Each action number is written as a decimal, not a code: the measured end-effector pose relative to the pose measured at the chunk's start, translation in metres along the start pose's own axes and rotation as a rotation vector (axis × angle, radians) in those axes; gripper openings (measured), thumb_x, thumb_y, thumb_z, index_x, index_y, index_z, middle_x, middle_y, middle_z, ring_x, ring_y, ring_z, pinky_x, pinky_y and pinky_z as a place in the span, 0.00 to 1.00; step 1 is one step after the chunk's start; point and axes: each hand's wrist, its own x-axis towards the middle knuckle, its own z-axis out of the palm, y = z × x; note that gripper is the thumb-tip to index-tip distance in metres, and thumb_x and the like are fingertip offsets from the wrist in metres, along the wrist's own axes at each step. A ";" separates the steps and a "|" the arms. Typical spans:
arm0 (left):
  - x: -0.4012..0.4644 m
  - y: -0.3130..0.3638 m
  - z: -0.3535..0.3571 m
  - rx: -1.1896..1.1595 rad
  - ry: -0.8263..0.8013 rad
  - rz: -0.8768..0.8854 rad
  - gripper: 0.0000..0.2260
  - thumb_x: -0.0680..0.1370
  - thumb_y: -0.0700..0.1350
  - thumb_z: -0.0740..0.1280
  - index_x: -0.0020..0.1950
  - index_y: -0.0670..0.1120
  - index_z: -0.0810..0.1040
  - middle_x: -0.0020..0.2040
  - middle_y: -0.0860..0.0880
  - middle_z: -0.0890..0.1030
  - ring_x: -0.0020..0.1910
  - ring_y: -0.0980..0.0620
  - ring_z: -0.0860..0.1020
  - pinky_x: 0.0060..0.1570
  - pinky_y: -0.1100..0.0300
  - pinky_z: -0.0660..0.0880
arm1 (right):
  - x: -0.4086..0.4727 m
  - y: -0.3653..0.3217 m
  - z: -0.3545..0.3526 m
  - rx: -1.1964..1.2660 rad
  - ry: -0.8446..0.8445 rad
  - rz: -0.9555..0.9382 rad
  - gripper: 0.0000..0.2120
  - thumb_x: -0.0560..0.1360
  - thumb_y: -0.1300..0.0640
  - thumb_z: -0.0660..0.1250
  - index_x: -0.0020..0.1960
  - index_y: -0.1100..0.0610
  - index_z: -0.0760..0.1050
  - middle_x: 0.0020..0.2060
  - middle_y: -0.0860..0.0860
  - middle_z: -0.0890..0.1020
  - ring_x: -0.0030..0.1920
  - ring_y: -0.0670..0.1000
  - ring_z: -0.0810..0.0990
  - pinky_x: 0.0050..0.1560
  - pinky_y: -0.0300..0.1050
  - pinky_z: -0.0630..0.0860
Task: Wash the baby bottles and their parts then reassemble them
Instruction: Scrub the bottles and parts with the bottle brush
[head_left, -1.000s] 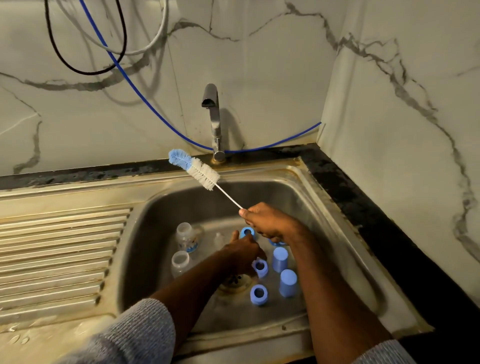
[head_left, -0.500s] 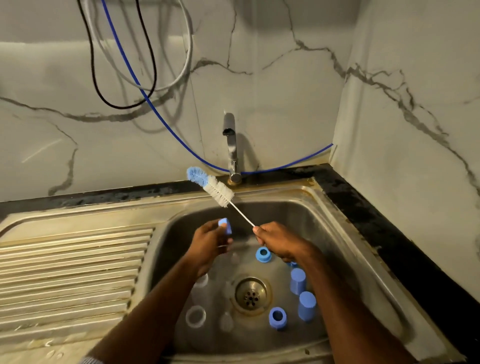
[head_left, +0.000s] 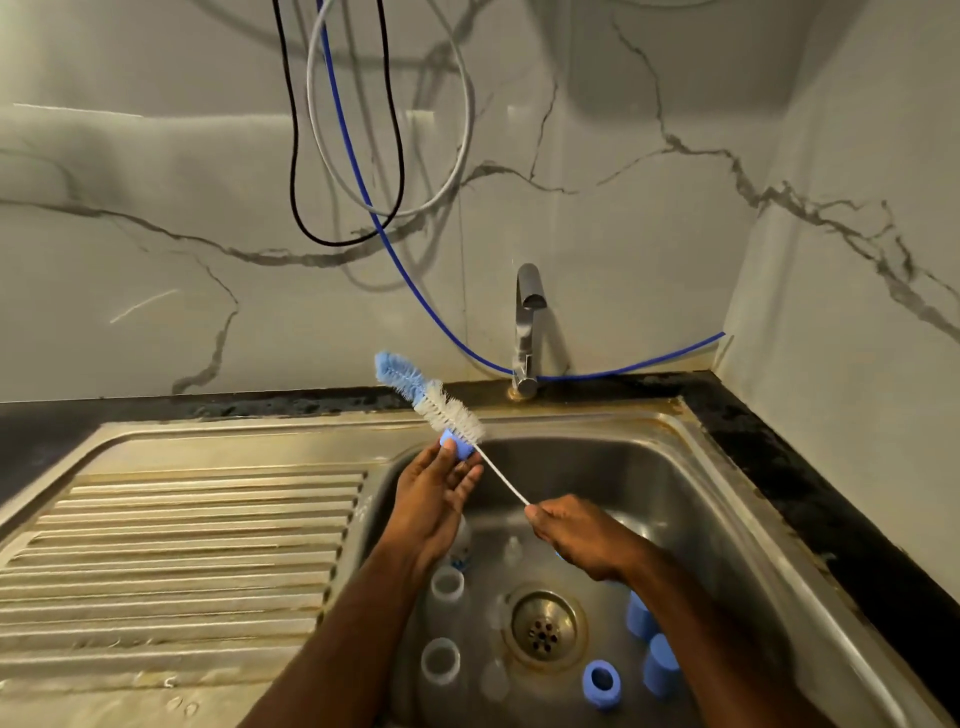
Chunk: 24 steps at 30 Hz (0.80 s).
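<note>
Right hand (head_left: 582, 535) pinches the bottle brush (head_left: 441, 402) by its wire handle; left hand (head_left: 436, 493) holds a blue collar ring (head_left: 456, 448) at its fingertips, bristles touching it. Scrubbing looks under way; next the brush must work through the ring. Bottles (head_left: 447, 584), caps (head_left: 660, 670) and another ring (head_left: 601, 683) wait in the sink (head_left: 727, 493), beside the drain. Open room above the basin, tap (head_left: 527, 332) just behind.

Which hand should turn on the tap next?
Left. The left hand only pinches a small blue bottle ring in its fingers and sits nearer the chrome tap; the right hand grips the white wire-handled bottle brush.
</note>
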 end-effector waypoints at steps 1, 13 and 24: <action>0.000 0.000 0.000 0.015 -0.004 -0.011 0.12 0.82 0.45 0.65 0.61 0.41 0.79 0.51 0.41 0.86 0.47 0.48 0.86 0.50 0.55 0.83 | 0.001 0.000 0.001 -0.018 -0.002 0.000 0.24 0.83 0.41 0.56 0.30 0.44 0.73 0.23 0.44 0.70 0.25 0.45 0.66 0.30 0.43 0.64; 0.000 0.018 -0.002 -0.050 0.054 0.044 0.12 0.83 0.39 0.62 0.65 0.37 0.75 0.64 0.35 0.79 0.65 0.40 0.77 0.67 0.47 0.74 | 0.001 0.005 -0.006 -0.118 -0.002 -0.026 0.22 0.83 0.42 0.56 0.33 0.50 0.68 0.26 0.45 0.71 0.27 0.42 0.67 0.36 0.46 0.68; -0.001 -0.003 0.000 0.191 -0.056 0.094 0.13 0.82 0.41 0.64 0.65 0.38 0.77 0.55 0.38 0.84 0.49 0.48 0.84 0.49 0.56 0.83 | 0.004 0.002 0.002 -0.166 0.118 -0.052 0.24 0.83 0.42 0.56 0.32 0.51 0.68 0.26 0.46 0.72 0.28 0.42 0.68 0.38 0.46 0.68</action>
